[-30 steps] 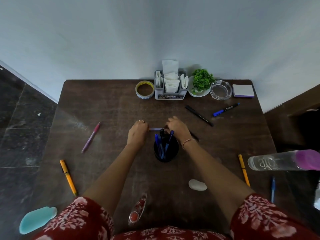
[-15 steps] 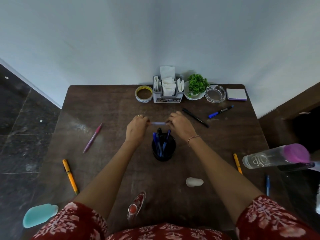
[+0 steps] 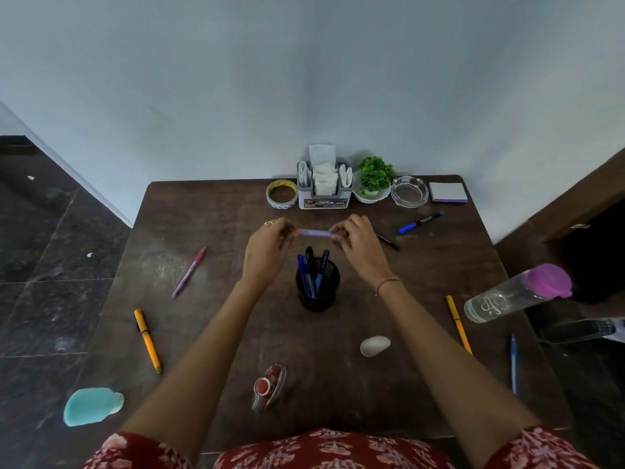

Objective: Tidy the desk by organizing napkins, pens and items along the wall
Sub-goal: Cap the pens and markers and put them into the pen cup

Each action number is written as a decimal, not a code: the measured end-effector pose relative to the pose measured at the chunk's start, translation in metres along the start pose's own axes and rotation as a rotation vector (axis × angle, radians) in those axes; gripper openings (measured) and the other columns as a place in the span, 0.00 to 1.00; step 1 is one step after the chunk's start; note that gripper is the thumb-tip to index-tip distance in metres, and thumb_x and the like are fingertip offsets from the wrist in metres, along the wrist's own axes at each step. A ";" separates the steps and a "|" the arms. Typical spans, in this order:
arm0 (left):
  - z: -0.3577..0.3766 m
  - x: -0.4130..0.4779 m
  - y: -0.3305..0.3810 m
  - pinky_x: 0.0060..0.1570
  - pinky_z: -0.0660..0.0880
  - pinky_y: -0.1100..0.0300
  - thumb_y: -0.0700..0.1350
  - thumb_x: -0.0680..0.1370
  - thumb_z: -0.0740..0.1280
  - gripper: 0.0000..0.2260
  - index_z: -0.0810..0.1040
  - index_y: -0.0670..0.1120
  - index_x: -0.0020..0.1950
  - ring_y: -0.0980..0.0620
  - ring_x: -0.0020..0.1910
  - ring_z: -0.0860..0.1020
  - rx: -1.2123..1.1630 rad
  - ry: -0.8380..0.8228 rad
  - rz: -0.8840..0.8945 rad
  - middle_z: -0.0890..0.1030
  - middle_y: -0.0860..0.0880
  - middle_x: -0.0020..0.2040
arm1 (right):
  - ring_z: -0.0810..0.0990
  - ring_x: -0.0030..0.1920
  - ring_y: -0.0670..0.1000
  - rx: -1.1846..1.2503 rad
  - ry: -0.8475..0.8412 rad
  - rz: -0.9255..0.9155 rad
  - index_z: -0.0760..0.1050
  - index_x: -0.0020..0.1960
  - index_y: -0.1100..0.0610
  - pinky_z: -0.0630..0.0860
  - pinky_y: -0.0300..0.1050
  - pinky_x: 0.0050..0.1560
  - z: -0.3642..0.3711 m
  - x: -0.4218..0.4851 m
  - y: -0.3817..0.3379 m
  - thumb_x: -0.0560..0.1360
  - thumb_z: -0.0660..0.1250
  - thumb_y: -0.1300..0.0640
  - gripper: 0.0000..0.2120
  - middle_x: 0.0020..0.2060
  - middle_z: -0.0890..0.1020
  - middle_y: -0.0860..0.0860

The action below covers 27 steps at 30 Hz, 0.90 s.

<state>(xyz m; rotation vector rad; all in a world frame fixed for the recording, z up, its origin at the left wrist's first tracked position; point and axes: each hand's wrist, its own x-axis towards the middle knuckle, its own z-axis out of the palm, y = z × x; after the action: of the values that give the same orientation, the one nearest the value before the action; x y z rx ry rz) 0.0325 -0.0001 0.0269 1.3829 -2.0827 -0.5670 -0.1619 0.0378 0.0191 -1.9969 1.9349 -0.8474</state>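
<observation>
Dark desk (image 3: 209,333) at pale wall (image 3: 304,96) | left hand (image 3: 267,252), right hand (image 3: 358,245): pinching opposite ends of purple pen (image 3: 314,233) above pen holder (image 3: 316,292) | light, stiff, smooth (judged): grip mid-barrel.

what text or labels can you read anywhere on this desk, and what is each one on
"OPEL": sticker on the front of the grey napkin holder; the sticker's other print is too small to read.
Water bottle: pale curly lettering, not legible.
Blue-capped marker: barrel print too small to read.
Tape roll: side markings blurred.
Purple pen pinched between left hand and right hand: no text visible.
</observation>
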 end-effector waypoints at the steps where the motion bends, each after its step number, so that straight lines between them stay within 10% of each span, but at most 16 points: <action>1: -0.002 -0.003 0.002 0.46 0.79 0.51 0.41 0.77 0.66 0.05 0.78 0.45 0.52 0.52 0.46 0.79 -0.023 0.002 0.004 0.82 0.49 0.48 | 0.70 0.50 0.49 0.005 0.015 0.015 0.79 0.52 0.59 0.65 0.34 0.49 -0.001 -0.003 -0.001 0.76 0.66 0.59 0.07 0.46 0.76 0.52; 27: 0.001 -0.058 0.019 0.35 0.67 0.62 0.50 0.78 0.64 0.08 0.77 0.47 0.47 0.56 0.41 0.72 0.280 -0.168 0.021 0.74 0.53 0.42 | 0.69 0.53 0.48 0.044 -0.167 0.224 0.78 0.56 0.53 0.66 0.38 0.49 0.021 -0.073 -0.015 0.77 0.63 0.54 0.10 0.48 0.75 0.49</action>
<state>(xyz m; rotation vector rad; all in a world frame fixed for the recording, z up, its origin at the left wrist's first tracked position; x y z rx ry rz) 0.0363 0.0603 0.0245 1.5093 -2.3811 -0.4050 -0.1343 0.1053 -0.0074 -1.7249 1.9784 -0.6392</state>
